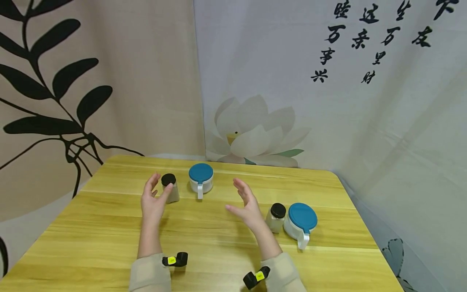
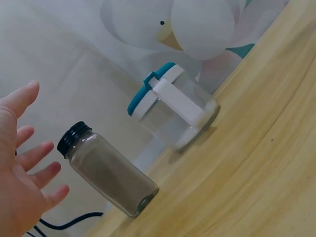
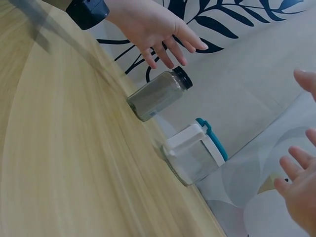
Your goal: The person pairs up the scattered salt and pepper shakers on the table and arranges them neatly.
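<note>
The near-left black-capped jar (image 1: 173,195) stands upright on the tabletop (image 1: 204,231), toward its far left side. Just beside it is the person's left hand (image 1: 152,205), thumb and fingers spread apart and nothing held; seen from that wrist, a gap shows between the fingers and the cap. The right hand (image 1: 249,206) hovers across from it, over the middle of the wood, its fingers loosely extended and holding nothing either. Between the hands and farther back sits a blue-lidded canister (image 1: 201,178), its white handle facing the person. Beside the right forearm a second black-capped jar (image 1: 275,221) stands close by another blue-lidded canister (image 1: 300,227). Both wrists, by the pale sleeves (image 1: 150,272), carry small black devices (image 1: 181,259). Behind hangs cloth with a printed lotus (image 1: 257,132), dark leaves (image 1: 74,75) and brushed characters (image 1: 359,38).
</note>
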The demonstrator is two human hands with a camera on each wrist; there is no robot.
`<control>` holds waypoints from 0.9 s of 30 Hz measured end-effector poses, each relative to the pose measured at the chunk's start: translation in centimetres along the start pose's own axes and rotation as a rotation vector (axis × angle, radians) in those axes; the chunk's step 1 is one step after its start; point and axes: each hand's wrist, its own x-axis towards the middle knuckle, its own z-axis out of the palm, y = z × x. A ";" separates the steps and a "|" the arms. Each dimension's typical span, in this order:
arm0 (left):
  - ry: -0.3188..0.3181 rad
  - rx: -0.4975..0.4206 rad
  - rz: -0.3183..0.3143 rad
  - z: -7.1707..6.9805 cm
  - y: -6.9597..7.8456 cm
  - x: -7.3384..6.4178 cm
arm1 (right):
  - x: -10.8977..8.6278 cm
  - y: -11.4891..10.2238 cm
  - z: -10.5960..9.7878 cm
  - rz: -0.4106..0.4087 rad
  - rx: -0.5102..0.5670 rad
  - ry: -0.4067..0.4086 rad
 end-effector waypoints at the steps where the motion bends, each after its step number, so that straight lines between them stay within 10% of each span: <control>1: 0.005 0.004 -0.004 0.0 -0.1 0.0 | 0.1 0.1 0.1 0.005 -0.001 0.003; 27: 0.023 -0.017 -0.079 0.7 -1.7 0.0 | 1.5 1.6 1.7 0.079 -0.048 0.065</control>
